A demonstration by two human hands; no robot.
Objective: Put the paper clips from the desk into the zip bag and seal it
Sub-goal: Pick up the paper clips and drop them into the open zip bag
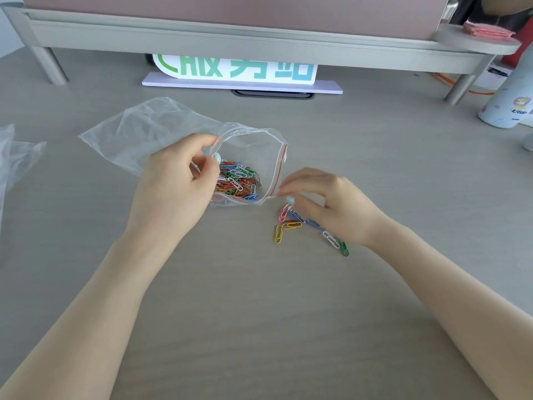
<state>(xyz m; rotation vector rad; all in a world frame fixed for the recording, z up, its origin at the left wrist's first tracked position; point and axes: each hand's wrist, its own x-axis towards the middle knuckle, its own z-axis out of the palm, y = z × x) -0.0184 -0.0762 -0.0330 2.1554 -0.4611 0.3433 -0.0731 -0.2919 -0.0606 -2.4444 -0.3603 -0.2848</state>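
While the clear plastic zip bag [248,157] lay open-mouthed:
Left hand [176,180]: pinched the bag's rim.
Right hand [326,203]: fingers curled just outside the mouth; whether they held anything, unclear.
Loose coloured wire paper clips [291,225]: on the grey desk [259,313], beneath that nearer hand, beside the mouth.

An office workstation: a grey wood-grain desk [259,298] carries a metal-legged monitor riser [202,33] along its back edge, with a green-and-teal lettered sign [236,69] on a white base tucked beneath it. Coloured paper clips [291,225] lie scattered on the desktop beside a clear zip bag [150,131] holding many more, and a white drinks bottle [507,102] stands at the right.
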